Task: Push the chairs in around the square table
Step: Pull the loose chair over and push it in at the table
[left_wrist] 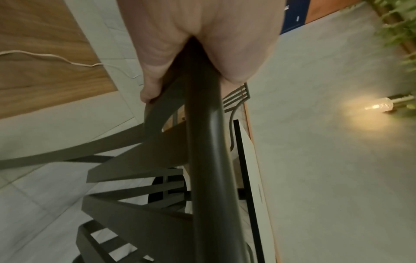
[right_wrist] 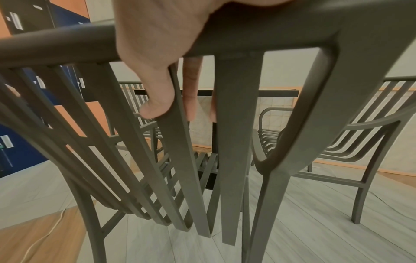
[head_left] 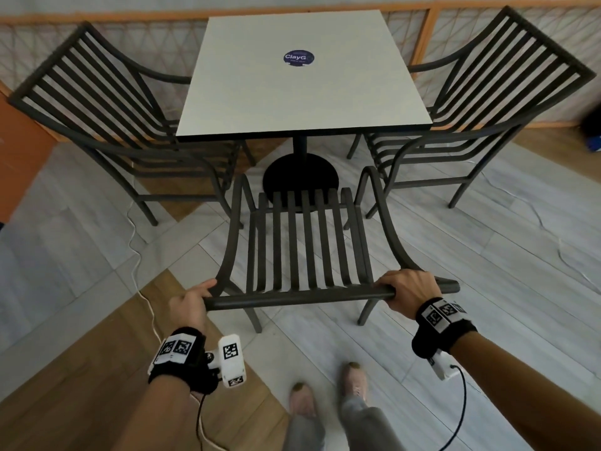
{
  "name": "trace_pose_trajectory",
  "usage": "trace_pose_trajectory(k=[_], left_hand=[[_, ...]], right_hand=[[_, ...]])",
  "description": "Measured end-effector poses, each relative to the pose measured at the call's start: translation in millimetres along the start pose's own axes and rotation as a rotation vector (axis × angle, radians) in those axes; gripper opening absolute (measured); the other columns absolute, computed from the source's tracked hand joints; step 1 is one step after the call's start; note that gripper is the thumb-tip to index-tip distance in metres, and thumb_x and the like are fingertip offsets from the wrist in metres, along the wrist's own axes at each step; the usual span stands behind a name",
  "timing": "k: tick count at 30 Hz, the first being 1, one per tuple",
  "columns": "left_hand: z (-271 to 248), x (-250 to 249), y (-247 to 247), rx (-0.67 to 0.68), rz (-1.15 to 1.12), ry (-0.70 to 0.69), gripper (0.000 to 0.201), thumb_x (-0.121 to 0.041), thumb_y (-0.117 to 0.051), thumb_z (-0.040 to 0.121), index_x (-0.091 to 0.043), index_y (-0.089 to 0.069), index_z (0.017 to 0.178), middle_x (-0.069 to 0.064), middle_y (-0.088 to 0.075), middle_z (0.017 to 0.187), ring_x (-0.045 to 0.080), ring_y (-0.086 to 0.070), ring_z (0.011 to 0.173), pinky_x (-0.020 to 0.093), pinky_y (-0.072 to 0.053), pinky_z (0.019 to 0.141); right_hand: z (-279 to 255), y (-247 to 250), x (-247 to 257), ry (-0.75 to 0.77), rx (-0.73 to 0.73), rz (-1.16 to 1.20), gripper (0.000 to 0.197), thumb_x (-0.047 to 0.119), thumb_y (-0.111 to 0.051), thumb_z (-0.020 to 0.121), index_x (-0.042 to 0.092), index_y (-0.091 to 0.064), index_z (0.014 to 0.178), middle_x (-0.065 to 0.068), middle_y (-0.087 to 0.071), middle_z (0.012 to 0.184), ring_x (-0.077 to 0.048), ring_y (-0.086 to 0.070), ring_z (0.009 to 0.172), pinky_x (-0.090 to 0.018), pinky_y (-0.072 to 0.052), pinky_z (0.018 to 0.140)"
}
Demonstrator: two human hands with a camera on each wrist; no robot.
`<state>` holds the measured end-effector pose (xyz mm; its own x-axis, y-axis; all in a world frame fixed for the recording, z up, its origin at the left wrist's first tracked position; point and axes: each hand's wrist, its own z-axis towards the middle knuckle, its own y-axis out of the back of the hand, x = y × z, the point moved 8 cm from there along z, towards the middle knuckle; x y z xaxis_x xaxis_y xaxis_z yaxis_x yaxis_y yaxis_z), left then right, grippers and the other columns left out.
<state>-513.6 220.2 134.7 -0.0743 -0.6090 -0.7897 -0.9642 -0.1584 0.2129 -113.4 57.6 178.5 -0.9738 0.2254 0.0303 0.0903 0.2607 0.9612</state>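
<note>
A square white table [head_left: 302, 92] on a black pedestal stands ahead. A dark slatted chair [head_left: 305, 242] faces it just in front of me, its seat short of the table's near edge. My left hand [head_left: 192, 302] grips the left end of the chair's top rail [head_left: 292, 297], and my right hand [head_left: 406, 289] grips the rail near its right end. In the left wrist view my fingers [left_wrist: 155, 71] wrap the rail [left_wrist: 209, 160]. In the right wrist view my right hand [right_wrist: 157, 62] curls over the rail [right_wrist: 56, 44]. Two more chairs flank the table, left chair [head_left: 107, 109] and right chair [head_left: 487, 102].
A white cable [head_left: 140, 265] trails across the floor at the left. A low lattice wall with an orange frame [head_left: 426, 37] runs behind the table. My feet [head_left: 328, 392] stand behind the near chair. Blue lockers [right_wrist: 20, 146] show at the left.
</note>
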Motion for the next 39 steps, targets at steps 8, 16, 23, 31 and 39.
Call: trace_pose_trajectory(k=[8, 16, 23, 31, 39], left_hand=[[41.9, -43.3, -41.5, 0.019, -0.022, -0.065, 0.045, -0.013, -0.055, 0.053, -0.007, -0.076, 0.093, 0.006, -0.076, 0.099, 0.023, -0.068, 0.098, 0.044, -0.052, 0.098], [87.0, -89.3, -85.6, 0.001, 0.015, -0.129, 0.031, -0.006, -0.047, 0.059, -0.018, -0.076, 0.063, 0.003, -0.075, 0.088, 0.032, -0.068, 0.101, 0.048, -0.051, 0.101], [98.0, -115.8, -108.6, -0.010, 0.042, -0.161, 0.036, -0.008, -0.050, 0.062, -0.019, -0.080, 0.078, 0.007, -0.074, 0.104, 0.030, -0.065, 0.101, 0.048, -0.050, 0.101], [87.3, -129.1, -114.9, -0.030, 0.135, -0.257, 0.025, -0.005, -0.056, 0.082, -0.004, -0.075, 0.099, 0.013, -0.073, 0.110, 0.028, -0.064, 0.110, 0.032, -0.048, 0.097], [40.6, -137.5, -92.0, 0.032, 0.342, -0.456, 0.031, -0.015, -0.058, 0.093, -0.007, -0.066, 0.122, 0.014, -0.069, 0.116, 0.027, -0.062, 0.110, 0.022, -0.041, 0.090]], right_hand=[[70.3, 20.6, -19.9, 0.010, 0.044, -0.061, 0.015, 0.044, -0.055, 0.086, 0.035, -0.064, 0.092, 0.012, -0.070, 0.084, -0.014, -0.056, 0.067, -0.028, -0.039, 0.057], [132.3, 41.7, -34.7, 0.057, 0.067, -0.104, 0.026, 0.053, -0.054, 0.086, 0.032, -0.060, 0.098, 0.008, -0.055, 0.072, -0.017, -0.053, 0.066, -0.031, -0.049, 0.060], [163.3, 55.4, -45.7, 0.048, 0.076, -0.065, 0.021, 0.047, -0.058, 0.085, 0.031, -0.063, 0.098, 0.002, -0.067, 0.085, -0.023, -0.065, 0.081, -0.032, -0.048, 0.064], [167.4, 58.8, -48.7, 0.046, 0.051, -0.023, 0.022, 0.042, -0.055, 0.089, 0.027, -0.061, 0.103, 0.005, -0.056, 0.076, -0.019, -0.056, 0.069, -0.032, -0.047, 0.061], [166.5, 72.7, 16.4, 0.204, 0.105, 0.082, 0.029, 0.027, -0.055, 0.087, 0.022, -0.052, 0.116, 0.000, -0.057, 0.106, -0.024, -0.061, 0.092, -0.041, -0.052, 0.080]])
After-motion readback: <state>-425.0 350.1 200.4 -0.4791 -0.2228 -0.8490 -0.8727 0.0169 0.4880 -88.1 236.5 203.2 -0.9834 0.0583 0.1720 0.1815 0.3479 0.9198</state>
